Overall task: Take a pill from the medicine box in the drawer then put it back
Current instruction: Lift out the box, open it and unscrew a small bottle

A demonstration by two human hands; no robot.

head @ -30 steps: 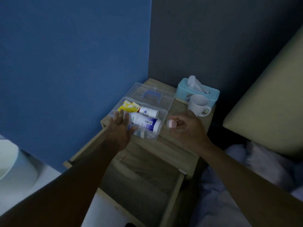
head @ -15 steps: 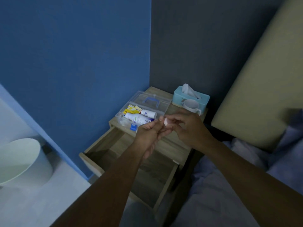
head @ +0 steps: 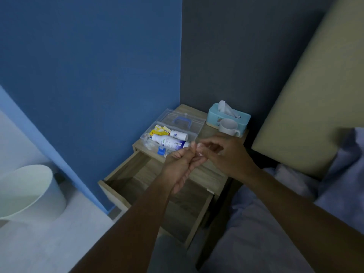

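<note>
A clear plastic medicine box (head: 146, 135) stands on the wooden nightstand (head: 214, 172) with its lid folded back; inside lie white bottles (head: 169, 141) and a yellow packet (head: 158, 131). The drawer (head: 126, 182) below is pulled out. My two hands meet just in front of the box, above the nightstand's front edge. My right hand (head: 228, 156) pinches a small pale pill container (head: 200, 149), blurred and mostly hidden by fingers. My left hand (head: 180, 168) has its fingertips on the same container.
A teal tissue box (head: 242, 118) and a white mug (head: 228, 127) sit at the nightstand's back right. A white bin (head: 27, 192) stands on the floor at left. Blue and grey walls meet behind. A beige headboard (head: 307, 107) and bedding (head: 275, 223) lie to the right.
My left hand left the medicine box and came over to my right hand, which holds the small container. The view pulled back, so the drawer and bin show.
</note>
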